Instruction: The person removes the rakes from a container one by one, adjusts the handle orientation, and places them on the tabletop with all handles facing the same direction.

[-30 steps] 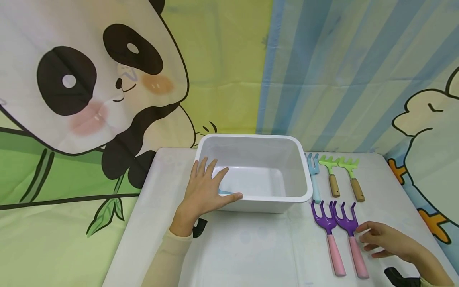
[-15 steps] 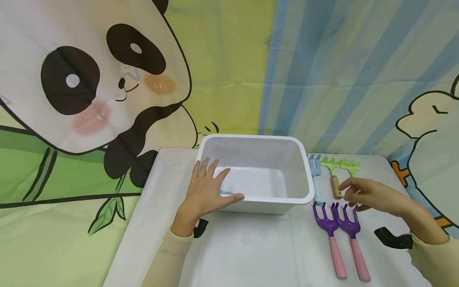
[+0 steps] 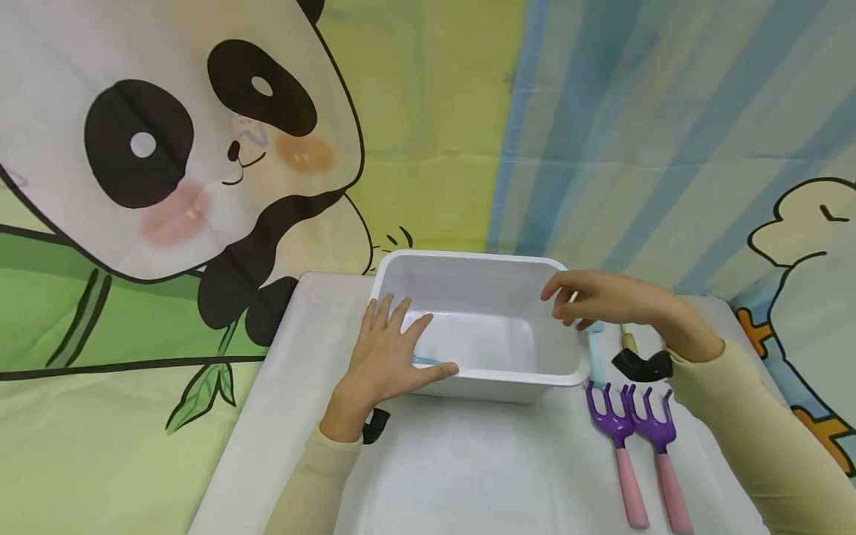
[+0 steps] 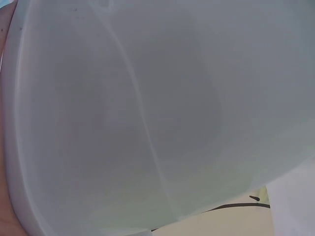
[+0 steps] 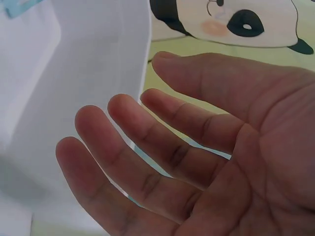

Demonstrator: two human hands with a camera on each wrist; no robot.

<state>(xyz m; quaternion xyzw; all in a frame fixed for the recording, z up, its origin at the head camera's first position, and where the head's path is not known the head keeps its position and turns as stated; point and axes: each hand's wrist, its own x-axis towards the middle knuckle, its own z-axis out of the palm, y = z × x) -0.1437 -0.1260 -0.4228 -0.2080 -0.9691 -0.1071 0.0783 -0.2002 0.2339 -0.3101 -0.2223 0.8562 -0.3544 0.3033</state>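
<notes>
A white plastic bin (image 3: 468, 383) stands at the back of the table. My left hand (image 3: 384, 357) rests at its front-left corner, fingers spread and thumb along the front rim. The bin's wall (image 4: 162, 108) fills most of the left wrist view. Partly hidden by that hand, a light blue piece (image 3: 425, 360) lies inside the bin. My right hand (image 3: 605, 297) is over the bin's right rim, fingers loosely bent. Nothing is in it, as the right wrist view shows its bare palm and fingers (image 5: 93, 132). Below it is a light blue hand fork (image 3: 595, 357), partly covered.
Two purple hand forks with pink handles (image 3: 630, 483) (image 3: 671, 487) lie side by side at the right. Behind the right wrist, a green tool with a wooden handle (image 3: 628, 340) is mostly hidden. A panda-print cloth (image 3: 428, 134) hangs behind the white table (image 3: 468, 468).
My right hand has moved from beside the purple hand forks, up and left across the green tools, to the bin's right rim. My left hand has stayed on the bin.
</notes>
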